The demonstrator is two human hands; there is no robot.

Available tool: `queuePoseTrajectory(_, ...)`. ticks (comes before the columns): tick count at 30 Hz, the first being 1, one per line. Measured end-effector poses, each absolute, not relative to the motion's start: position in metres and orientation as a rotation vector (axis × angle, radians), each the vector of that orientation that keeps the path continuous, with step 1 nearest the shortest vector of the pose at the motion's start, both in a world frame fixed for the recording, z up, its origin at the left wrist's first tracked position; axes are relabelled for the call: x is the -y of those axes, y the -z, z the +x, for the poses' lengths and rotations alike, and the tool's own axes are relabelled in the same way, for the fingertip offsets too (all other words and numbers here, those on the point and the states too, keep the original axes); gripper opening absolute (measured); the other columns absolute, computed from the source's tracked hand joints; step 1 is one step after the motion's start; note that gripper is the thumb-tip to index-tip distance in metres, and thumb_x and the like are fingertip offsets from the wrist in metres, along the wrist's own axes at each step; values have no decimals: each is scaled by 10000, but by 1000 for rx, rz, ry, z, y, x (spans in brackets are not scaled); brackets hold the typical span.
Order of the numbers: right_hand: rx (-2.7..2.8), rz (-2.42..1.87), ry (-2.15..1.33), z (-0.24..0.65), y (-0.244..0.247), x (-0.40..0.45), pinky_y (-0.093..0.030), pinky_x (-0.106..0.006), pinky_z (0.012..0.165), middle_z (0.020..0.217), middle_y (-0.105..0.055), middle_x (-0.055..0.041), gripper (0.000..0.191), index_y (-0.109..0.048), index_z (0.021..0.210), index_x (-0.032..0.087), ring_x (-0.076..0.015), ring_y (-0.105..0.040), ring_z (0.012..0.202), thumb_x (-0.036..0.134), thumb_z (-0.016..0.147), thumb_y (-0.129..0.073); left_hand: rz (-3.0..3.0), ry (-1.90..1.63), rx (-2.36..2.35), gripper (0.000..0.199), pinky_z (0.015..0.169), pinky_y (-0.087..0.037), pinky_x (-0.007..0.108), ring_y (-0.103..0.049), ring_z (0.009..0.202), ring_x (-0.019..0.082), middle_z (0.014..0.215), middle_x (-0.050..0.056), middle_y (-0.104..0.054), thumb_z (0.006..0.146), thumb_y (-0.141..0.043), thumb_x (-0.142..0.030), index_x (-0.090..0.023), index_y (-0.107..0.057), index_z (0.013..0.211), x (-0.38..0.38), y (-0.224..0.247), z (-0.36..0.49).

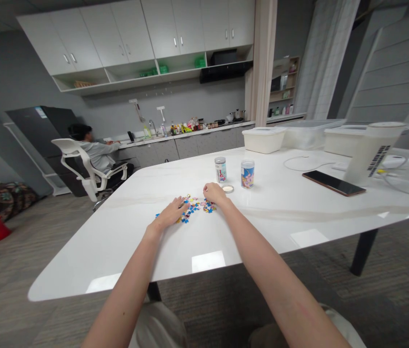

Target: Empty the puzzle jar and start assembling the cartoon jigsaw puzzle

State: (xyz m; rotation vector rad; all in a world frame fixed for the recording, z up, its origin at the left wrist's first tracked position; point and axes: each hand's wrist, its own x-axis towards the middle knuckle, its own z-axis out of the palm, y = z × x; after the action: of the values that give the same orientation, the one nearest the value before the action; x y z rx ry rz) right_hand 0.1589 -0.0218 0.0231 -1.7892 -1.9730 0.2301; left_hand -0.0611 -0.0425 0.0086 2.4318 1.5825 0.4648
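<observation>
Head view showed small blue, pink and yellow cardboard-looking jigsaw pieces [191, 209] scattered on a glossy white tabletop [128, 232], the bare left hand [173, 212] laid over them at nine o'clock, fingers spread, and the bare right hand [215, 193] apart from it at two o'clock, fingers curled. Light, flat strokes likely suited spreading the pieces singly without pushing any away. The left hand covered some; whether the right one pinched a piece, I could not tell.
</observation>
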Motion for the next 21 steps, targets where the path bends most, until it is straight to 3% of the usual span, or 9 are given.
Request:
queuePoseTrajectory(6,2166,-1544,-239,146,-29,29,-425,-215,841,1061,-705,-88,284,-716,1044,171,-170,-620,981,147,843,-517,2494,-462,-1741,577,1072,-353,385,-489,1280,300,1385,169,-530,846,-498,-520,-132,-550,1270,41,-19,-84)
queuePoseTrajectory(13,2454,-1040,-295,114,-25,34,-422,-220,762,952,-689,-78,265,-729,1043,145,-150,-600,845,224,815,-621,2516,-423,-1859,427,978,-431,343,-598,1117,268,1221,157,-633,873,-498,-388,-128,-580,1201,39,-19,-89)
queuePoseTrajectory(21,2503,-1044,-306,113,-23,37,-414,-207,724,890,-709,-75,228,-764,946,143,-149,-609,813,153,790,-598,2636,-467,-1536,222,900,-455,315,-629,961,230,1025,88,-684,831,-548,-295,-179,-712,926,43,-30,-85)
